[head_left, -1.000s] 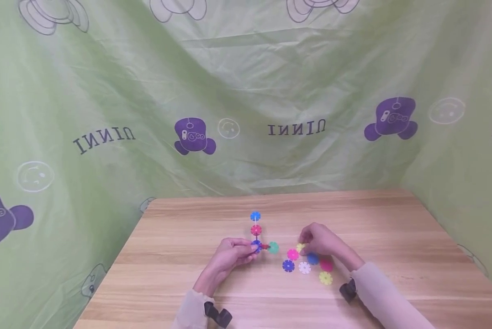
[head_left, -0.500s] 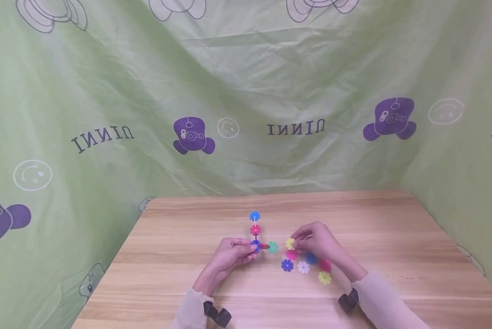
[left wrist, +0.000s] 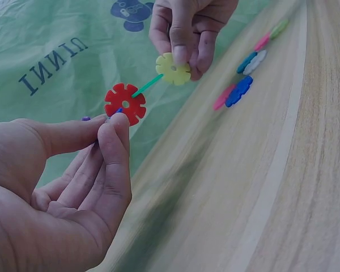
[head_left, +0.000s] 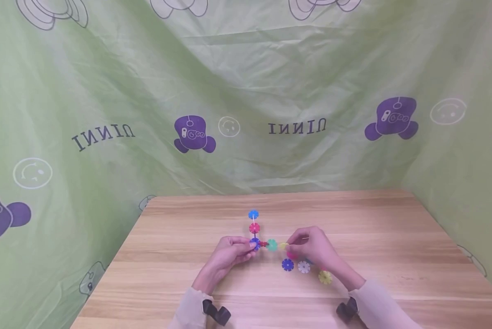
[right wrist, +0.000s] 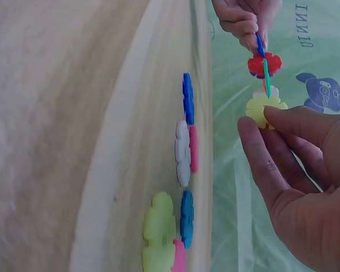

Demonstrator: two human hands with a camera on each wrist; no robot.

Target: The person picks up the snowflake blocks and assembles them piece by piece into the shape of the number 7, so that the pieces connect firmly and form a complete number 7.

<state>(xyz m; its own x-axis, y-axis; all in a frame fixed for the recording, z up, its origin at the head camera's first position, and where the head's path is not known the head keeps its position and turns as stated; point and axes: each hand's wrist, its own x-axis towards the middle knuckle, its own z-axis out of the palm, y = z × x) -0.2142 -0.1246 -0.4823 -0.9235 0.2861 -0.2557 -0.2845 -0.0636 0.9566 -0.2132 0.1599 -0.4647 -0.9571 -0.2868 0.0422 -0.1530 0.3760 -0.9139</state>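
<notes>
My left hand (head_left: 229, 253) pinches a dark blue notched disc (head_left: 255, 244) at the corner of an L-shaped chain of interlocking plastic discs. One arm of the chain runs away through a red-pink disc (head_left: 254, 228) to a light blue disc (head_left: 253, 214). Its other arm points right, with a red disc (left wrist: 124, 105) and then a green disc (head_left: 272, 245), edge-on in both wrist views. Between thumb and fingers, my right hand (head_left: 314, 246) holds a yellow notched disc (left wrist: 173, 69), its rim right at the green disc's outer edge. Fingers partly cover the yellow disc in the head view.
Loose discs lie on the wooden table (head_left: 180, 283) below my right hand: a dark blue one (head_left: 288, 265), a white one (head_left: 304, 267), another yellow one (head_left: 325, 277), plus pink and blue ones partly hidden. A green printed cloth (head_left: 246, 82) hangs behind the table.
My right hand has lifted the yellow disc from the loose group and carried it left to the green disc, turning it on the way. The left hand stays nearly in place with the chain.
</notes>
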